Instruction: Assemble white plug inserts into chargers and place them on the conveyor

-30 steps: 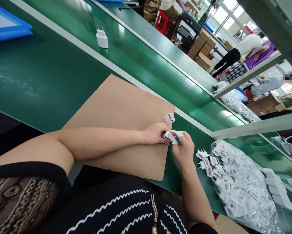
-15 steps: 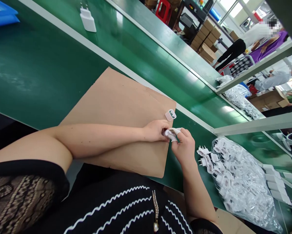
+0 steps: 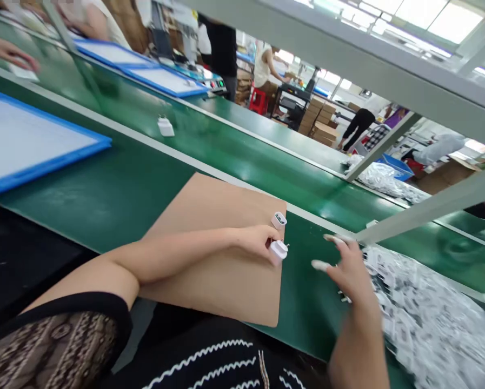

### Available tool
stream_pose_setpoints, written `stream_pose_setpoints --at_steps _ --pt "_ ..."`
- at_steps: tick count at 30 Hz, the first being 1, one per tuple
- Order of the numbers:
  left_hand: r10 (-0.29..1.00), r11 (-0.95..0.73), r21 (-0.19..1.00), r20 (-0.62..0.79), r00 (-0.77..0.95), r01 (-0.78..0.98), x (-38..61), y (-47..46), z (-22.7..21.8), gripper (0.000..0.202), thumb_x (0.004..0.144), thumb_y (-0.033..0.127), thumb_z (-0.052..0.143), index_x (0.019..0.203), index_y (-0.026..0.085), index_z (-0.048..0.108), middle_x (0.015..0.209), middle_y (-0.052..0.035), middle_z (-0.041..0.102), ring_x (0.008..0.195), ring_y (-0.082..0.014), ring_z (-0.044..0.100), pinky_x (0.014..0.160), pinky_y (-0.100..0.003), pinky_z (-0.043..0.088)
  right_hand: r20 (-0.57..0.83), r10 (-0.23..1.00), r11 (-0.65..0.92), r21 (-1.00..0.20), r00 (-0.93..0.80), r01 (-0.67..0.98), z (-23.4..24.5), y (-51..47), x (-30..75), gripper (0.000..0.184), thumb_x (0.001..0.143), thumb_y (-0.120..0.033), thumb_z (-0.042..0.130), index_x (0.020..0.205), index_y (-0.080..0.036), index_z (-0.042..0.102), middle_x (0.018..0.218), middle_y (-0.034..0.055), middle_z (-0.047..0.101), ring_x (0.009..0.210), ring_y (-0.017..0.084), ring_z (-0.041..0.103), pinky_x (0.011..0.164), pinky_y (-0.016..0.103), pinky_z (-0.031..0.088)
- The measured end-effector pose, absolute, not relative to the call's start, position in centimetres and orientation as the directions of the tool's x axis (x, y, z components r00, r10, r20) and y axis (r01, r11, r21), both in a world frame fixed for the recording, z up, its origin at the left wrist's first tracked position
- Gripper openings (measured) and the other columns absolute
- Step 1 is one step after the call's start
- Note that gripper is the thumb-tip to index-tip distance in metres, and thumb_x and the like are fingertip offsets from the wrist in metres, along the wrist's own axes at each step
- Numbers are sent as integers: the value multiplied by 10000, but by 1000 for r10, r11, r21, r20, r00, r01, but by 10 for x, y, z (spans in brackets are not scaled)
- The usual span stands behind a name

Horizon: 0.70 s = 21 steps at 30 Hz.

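Note:
Near the right edge of a brown cardboard sheet (image 3: 221, 216), my left hand (image 3: 258, 242) is closed around a white plug charger (image 3: 278, 250), whose pins point right. Just beyond it on the cardboard stands a white charger housing (image 3: 279, 220), its open end showing a green circuit board. My right hand (image 3: 350, 267) is in the air over the green surface, fingers apart and holding nothing, with pale covers on the thumb and a finger. Beside it lies a clear plastic bag (image 3: 432, 308) full of white plug parts, blurred here.
Another white charger (image 3: 166, 127) sits on the green conveyor belt (image 3: 226, 154). A blue-rimmed tray (image 3: 35, 140) lies at the left, and more blue-rimmed trays (image 3: 161, 75) are across the belt. A grey metal post (image 3: 429, 208) slants up at right. A co-worker's hand (image 3: 19, 56) shows at far left.
My right hand has let go of the charger and moved right toward the bag, its fingers spreading. My left hand keeps the charger. The view has tilted up and turned left.

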<state>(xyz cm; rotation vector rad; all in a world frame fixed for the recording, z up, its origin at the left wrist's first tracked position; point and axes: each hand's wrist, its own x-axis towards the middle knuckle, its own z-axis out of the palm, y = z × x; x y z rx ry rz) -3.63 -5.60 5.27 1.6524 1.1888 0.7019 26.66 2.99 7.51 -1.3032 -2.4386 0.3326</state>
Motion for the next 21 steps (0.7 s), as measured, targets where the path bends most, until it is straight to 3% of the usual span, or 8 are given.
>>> stream_pose_setpoints --at_steps 3,5,7,10,13,17,19,21 --pt "852 -103 928 -103 513 357 -65 -36 86 433 597 423 931 889 173 732 898 -28 728 828 -198 664 719 -278 486 -77 961 264 -25 -265 964 63 68 314 548 616 -260 852 1154 -234 750 1217 169 659 1160 422 644 978 534 513" --pt "886 -97 905 -111 450 414 -85 -14 96 466 575 420 942 932 181 760 936 -30 750 865 -213 678 747 -282 493 -222 950 232 30 -219 972 55 85 322 418 660 -154 778 1068 -246 770 1149 138 709 1066 372 698 911 465 532" --pt "972 -4 846 -122 201 534 -101 11 95 479 552 405 943 942 185 776 942 -29 765 884 -231 690 763 -282 503 -271 937 235 25 -219 972 54 86 315 370 703 -64 686 1019 -236 773 1090 117 746 1013 328 722 865 403 524" --pt "948 254 725 -54 -315 640 -111 47 81 423 626 384 869 973 165 766 1004 -70 772 967 -282 697 824 -305 519 -161 957 243 -9 -241 970 63 70 293 363 766 -16 585 1032 -190 760 1100 131 755 1031 301 712 834 358 493" --pt "906 306 658 22 -423 689 -114 75 67 383 764 350 721 1066 115 728 1159 -177 737 1120 -347 667 920 -362 510 -22 978 206 -75 -208 976 69 55 274 312 810 -45 571 1046 -167 735 1145 142 729 1093 296 667 823 342 462" --pt "876 378 583 27 -482 719 -121 92 55 413 761 358 683 1094 116 704 1130 -212 727 1146 -408 662 941 -432 526 116 973 221 -221 -199 950 66 47 264 272 800 -131 642 1064 -180 689 1102 96 733 1040 255 651 841 330 429" --pt "836 428 553 57 -546 714 -123 91 48 589 742 394 688 1238 82 638 1231 -250 676 1221 -460 613 969 -502 521 142 974 210 -273 -176 939 63 45 262 285 797 -178 668 1080 -202 668 1058 57 739 1014 232 652 894 336 413" --pt "738 465 549 192 -647 694 -127 84 39 826 713 450 706 1425 88 494 1436 -255 543 1350 -507 494 1043 -583 478 185 967 229 -308 -177 923 60 44 261 273 777 -187 686 1048 -206 654 1076 52 730 1079 244 634 969 366 382"
